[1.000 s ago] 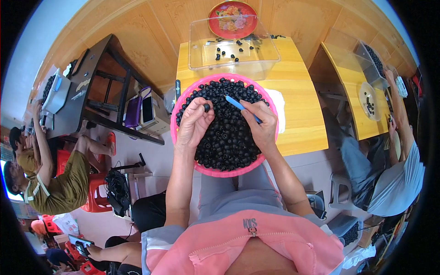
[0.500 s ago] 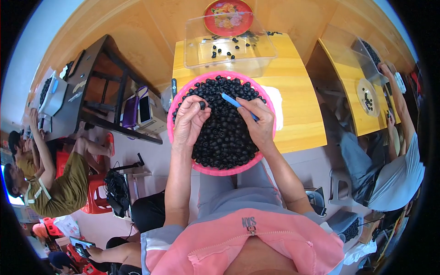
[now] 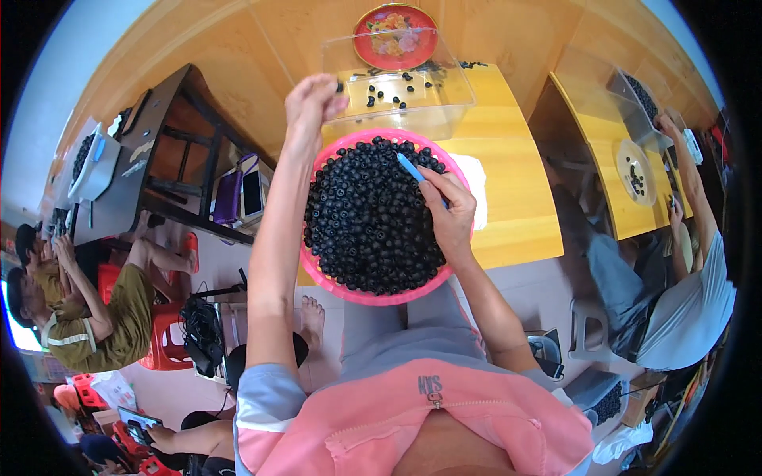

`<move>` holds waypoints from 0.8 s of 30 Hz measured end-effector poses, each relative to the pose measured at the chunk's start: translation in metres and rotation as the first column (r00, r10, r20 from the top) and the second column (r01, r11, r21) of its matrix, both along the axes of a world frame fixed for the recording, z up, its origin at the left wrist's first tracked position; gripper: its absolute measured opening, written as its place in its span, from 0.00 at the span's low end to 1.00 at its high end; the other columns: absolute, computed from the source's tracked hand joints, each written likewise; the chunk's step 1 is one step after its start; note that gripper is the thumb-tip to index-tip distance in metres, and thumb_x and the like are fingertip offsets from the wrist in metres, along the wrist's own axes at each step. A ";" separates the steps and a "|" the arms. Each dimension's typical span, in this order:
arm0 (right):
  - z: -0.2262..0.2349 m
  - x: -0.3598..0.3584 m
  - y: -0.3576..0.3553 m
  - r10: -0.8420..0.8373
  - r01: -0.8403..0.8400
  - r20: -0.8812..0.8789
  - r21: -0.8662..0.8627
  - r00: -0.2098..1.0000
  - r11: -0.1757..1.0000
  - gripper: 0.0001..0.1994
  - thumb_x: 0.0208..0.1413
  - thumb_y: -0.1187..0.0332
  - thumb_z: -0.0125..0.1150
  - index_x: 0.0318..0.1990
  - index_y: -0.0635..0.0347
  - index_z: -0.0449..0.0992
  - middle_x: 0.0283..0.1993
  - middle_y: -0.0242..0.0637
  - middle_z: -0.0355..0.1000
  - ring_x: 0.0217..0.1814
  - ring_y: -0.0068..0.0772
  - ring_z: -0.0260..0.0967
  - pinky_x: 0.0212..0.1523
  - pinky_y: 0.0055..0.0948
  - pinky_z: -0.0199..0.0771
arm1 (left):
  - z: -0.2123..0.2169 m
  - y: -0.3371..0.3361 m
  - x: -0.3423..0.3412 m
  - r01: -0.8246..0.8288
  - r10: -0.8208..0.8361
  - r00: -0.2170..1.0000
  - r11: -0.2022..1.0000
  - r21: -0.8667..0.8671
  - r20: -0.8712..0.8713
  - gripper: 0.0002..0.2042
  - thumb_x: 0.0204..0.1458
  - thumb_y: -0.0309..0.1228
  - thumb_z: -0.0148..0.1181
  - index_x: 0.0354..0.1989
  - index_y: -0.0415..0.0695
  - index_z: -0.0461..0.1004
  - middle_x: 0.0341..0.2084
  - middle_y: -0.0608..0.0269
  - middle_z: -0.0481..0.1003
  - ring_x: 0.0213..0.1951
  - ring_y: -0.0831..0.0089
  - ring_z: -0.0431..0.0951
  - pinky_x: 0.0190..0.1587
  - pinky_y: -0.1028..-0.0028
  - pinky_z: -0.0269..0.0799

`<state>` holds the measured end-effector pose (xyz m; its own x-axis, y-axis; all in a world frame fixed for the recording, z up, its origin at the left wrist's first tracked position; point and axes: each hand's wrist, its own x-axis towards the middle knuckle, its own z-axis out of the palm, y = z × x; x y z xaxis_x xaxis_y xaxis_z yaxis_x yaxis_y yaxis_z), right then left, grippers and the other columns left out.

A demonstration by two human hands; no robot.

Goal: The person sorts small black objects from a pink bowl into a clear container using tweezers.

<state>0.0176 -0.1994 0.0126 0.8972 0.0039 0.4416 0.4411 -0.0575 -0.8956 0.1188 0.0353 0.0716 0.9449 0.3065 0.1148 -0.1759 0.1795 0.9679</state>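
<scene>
A pink basket point(image 3: 319, 278) in front of me is heaped with small round black bead-like pieces point(image 3: 373, 222), some with a hole in the face. My left hand point(image 3: 312, 107) is raised over the near left corner of a clear plastic bin point(image 3: 444, 119). Between its fingertips is one black bead-like piece point(image 3: 340, 86). Over the basket's right side, my right hand point(image 3: 449, 208) grips a slim blue tool point(image 3: 410, 167), its tip pointing up and left above the heap. Several black pieces lie scattered inside the bin.
The bin stands on a yellow wooden table point(image 3: 516, 190), with a red floral tray point(image 3: 395, 40) behind it. A white cloth point(image 3: 474, 186) lies right of the basket. At right, a person works at another table point(image 3: 595, 151); more people sit at left near a dark table point(image 3: 147, 151).
My left hand has moved from over the basket up and forward to the clear bin, carrying a black piece. My right hand stays over the basket with the blue tool.
</scene>
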 end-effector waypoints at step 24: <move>-0.001 0.001 -0.002 0.019 -0.019 0.000 -0.043 1.000 0.999 0.10 0.53 0.77 0.58 0.42 0.66 0.77 0.26 0.28 0.64 0.30 0.17 0.60 0.31 0.17 0.59 | -0.039 -0.029 -0.076 0.267 0.058 0.948 0.390 0.881 -0.313 0.09 0.39 0.25 0.63 0.31 0.39 0.77 0.23 0.56 0.77 0.31 0.62 0.78 0.34 0.65 0.71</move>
